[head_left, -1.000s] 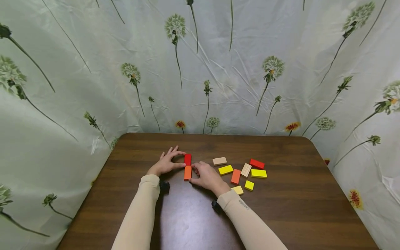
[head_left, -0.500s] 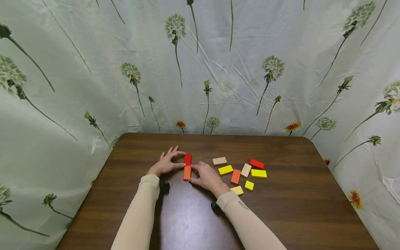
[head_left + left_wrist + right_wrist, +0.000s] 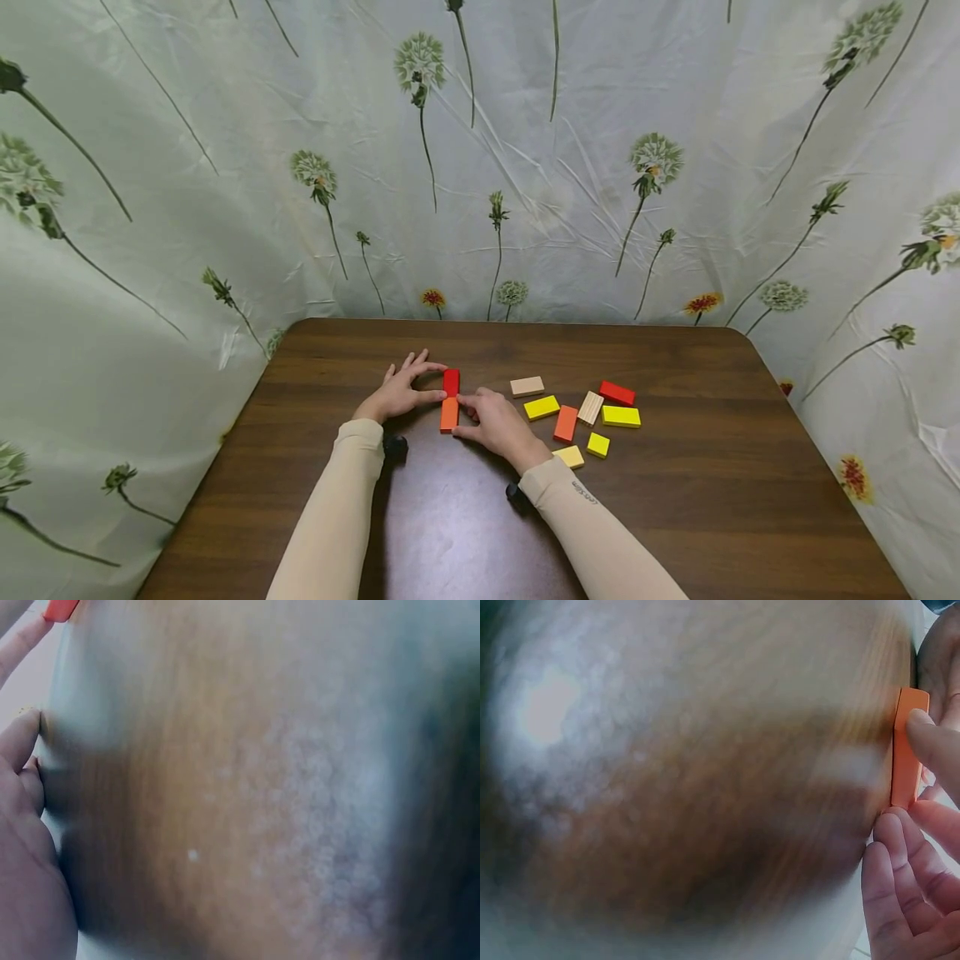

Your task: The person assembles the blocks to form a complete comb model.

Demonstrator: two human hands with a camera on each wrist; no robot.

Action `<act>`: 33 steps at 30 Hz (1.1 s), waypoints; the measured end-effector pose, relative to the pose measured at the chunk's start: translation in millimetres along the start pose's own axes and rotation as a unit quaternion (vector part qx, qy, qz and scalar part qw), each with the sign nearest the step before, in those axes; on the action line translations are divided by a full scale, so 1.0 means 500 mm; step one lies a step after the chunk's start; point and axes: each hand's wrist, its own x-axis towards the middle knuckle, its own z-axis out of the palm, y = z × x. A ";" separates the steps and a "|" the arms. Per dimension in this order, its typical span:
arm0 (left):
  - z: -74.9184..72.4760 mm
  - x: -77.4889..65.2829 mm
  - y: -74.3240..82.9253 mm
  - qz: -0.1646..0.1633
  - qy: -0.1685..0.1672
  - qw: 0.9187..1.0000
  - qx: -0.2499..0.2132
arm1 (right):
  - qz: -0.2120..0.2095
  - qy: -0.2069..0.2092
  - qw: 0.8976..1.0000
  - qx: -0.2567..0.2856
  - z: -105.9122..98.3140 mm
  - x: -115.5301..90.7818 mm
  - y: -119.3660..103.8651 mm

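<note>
A red wooden block (image 3: 451, 382) and an orange wooden block (image 3: 449, 415) lie end to end on the table, left of its middle. My left hand (image 3: 401, 392) holds the red block, index fingertip at its far end and thumb near the joint; the other fingers are spread. From the right, my right hand (image 3: 497, 423) pinches the orange block between thumb and index finger. The right wrist view shows the thumb on the orange block (image 3: 907, 750). In the left wrist view, only a corner of a red block (image 3: 61, 609) shows beside a fingertip.
Right of my right hand lie several loose blocks, among them a pale wooden block (image 3: 527, 386), a yellow block (image 3: 542, 407), an orange block (image 3: 566, 424) and a red block (image 3: 617, 392). My right forearm partly covers a light yellow block (image 3: 572, 457). A flowered cloth (image 3: 570, 200) hangs behind the table.
The orange block and my right hand have shifted very slightly left. My left hand and the red block stay nearly in place.
</note>
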 end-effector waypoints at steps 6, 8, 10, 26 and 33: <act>0.005 0.005 0.001 0.006 0.002 1.000 0.004 | -0.003 -0.006 1.000 -0.005 -0.006 0.000 0.002; 0.005 0.006 0.002 0.011 0.004 1.000 0.004 | -0.003 -0.011 1.000 -0.006 -0.009 0.001 0.001; 0.005 0.006 0.004 0.012 0.004 1.000 0.001 | -0.002 -0.019 1.000 -0.006 -0.013 0.002 0.000; 0.007 -0.010 0.009 0.011 0.007 1.000 0.004 | 0.016 -0.052 0.998 0.019 -0.014 0.007 -0.003; 0.008 -0.010 0.008 0.042 0.022 0.999 0.008 | 0.014 -0.056 0.998 0.018 -0.016 0.013 -0.001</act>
